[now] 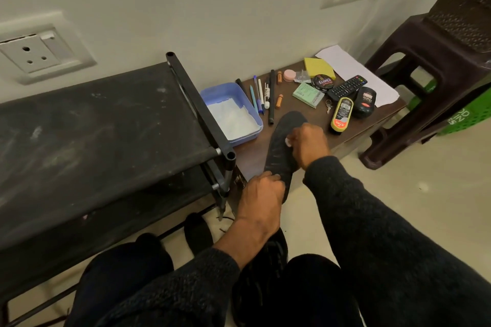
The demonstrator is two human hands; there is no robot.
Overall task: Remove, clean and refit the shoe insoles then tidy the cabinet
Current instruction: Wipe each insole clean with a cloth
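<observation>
Both grips curled on insole point(281, 146): left hand point(261, 191) covers heel; right hand point(308, 143) pinches half-hidden white wad.

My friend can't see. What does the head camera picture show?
A person holds a black shoe insole over a low brown table: the left hand grips its near end while the right hand presses something small and white onto it. Pens, shoe polish and a blue tray lie behind.
</observation>
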